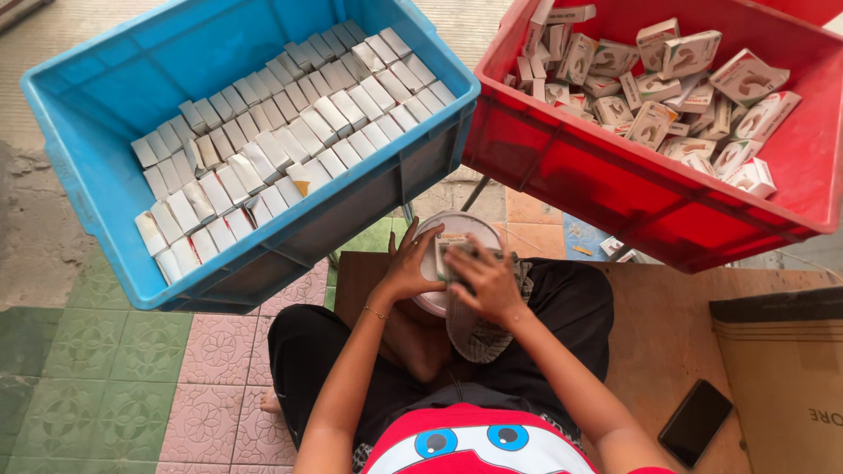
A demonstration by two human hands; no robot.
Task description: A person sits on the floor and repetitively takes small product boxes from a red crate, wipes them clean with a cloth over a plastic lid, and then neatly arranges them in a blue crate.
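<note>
Both of my hands meet over my lap, on a small white carton (448, 248). My left hand (409, 268) grips its left side with the fingers spread. My right hand (488, 279) covers its right end from above. The carton lies over a round white lid or bowl (457, 226) resting on my lap. A checked cloth (479, 338) hangs below my right hand. Most of the carton is hidden by my fingers.
A tilted blue crate (97, 175) at the left holds neat rows of several closed white cartons. A tilted red crate (615, 175) at the right holds several loose printed cartons. A black phone (695, 422) and a cardboard box (786, 377) lie on the brown board at the right.
</note>
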